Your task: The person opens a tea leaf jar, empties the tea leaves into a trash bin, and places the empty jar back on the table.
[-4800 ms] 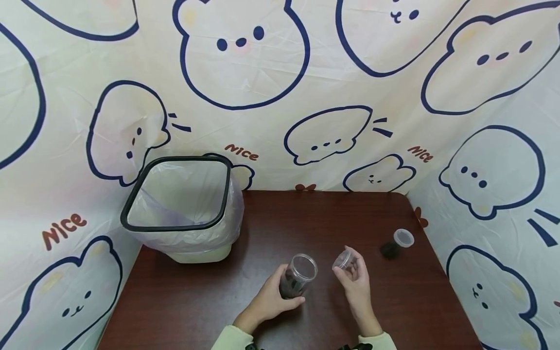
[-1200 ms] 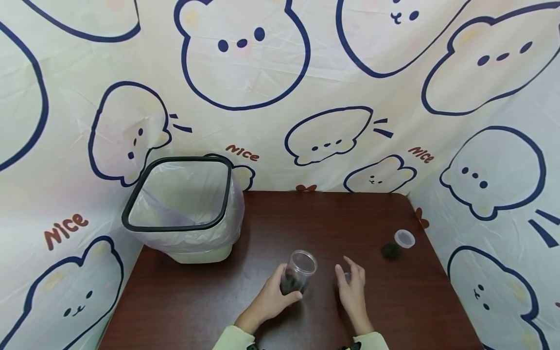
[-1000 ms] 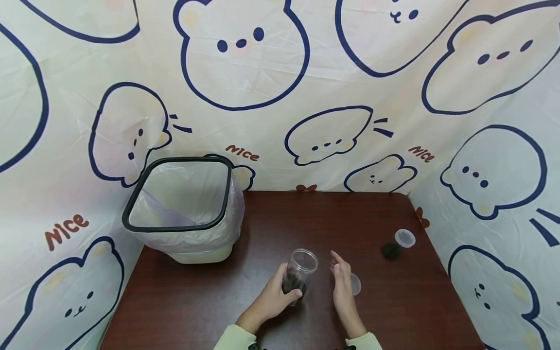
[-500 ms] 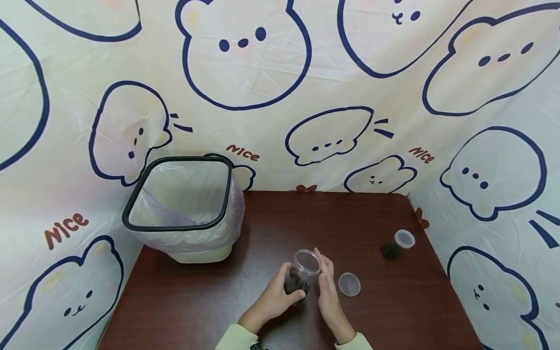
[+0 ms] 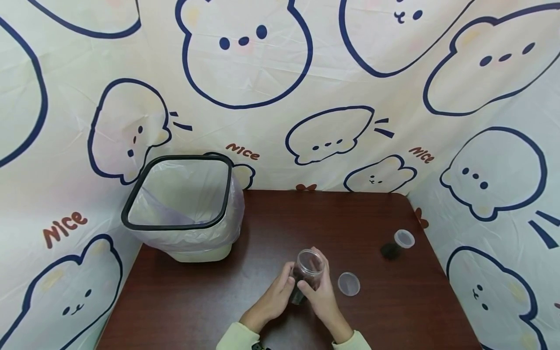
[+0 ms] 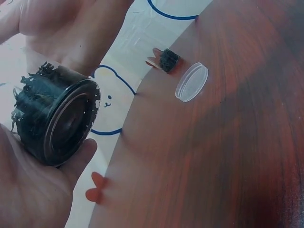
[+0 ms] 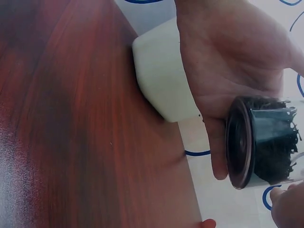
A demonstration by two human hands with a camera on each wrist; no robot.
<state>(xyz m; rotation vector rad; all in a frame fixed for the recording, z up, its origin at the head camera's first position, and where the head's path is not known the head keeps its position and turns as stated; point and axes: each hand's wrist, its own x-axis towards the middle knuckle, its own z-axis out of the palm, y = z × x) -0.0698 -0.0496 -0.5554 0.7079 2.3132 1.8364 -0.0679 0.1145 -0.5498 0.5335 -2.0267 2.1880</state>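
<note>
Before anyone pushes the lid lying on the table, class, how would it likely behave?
The lid looks thin and clear, so it is probably light. Lying flat on the table, it would likely slide rather than roll.

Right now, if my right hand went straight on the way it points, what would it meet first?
Past the clear jar that your right hand grips, the tabletop looks free; the cartoon-print backdrop would probably come first, though depth is unclear.

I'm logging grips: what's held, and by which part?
The clear jar, by its side wall, in the right hand; whether the left hand grips too is unclear.
</note>
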